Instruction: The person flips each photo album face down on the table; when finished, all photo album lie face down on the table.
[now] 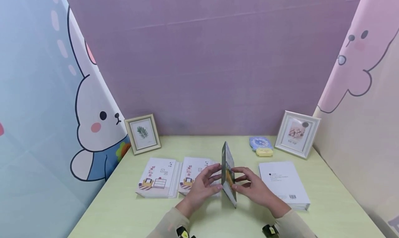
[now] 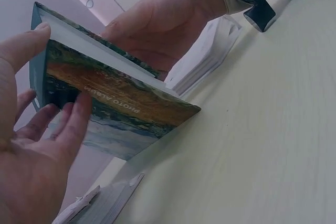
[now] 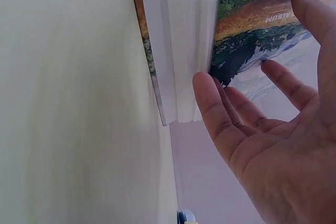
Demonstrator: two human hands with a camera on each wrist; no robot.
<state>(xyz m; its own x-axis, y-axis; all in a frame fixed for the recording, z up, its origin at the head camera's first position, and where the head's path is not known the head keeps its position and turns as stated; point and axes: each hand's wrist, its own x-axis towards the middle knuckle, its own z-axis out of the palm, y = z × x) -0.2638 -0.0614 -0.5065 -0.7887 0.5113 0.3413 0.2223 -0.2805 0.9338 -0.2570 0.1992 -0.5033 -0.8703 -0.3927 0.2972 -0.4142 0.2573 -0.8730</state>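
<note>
A photo album point(image 1: 229, 161) with a painted landscape cover stands upright and slightly ajar between both hands. My left hand point(image 1: 201, 186) holds it from the left; in the left wrist view its thumb lies at the album's spine edge and its fingers point(image 2: 79, 109) touch the lettered cover. From the right, my right hand point(image 1: 257, 190) grips the other side. The right wrist view shows the thumb at the cover's edge, fingertips spread over the painted face, and white inner pages point(image 3: 184, 51) between the covers. The album's lower edge is close over the table.
Two white illustrated books point(image 1: 157, 177) lie at left, the second partly behind my left hand. Another thick white book point(image 1: 285, 181) lies at right. Behind it are a blue round item point(image 1: 260, 142) and a yellow one point(image 1: 264, 152). Picture frames point(image 1: 143, 133) stand at both back corners.
</note>
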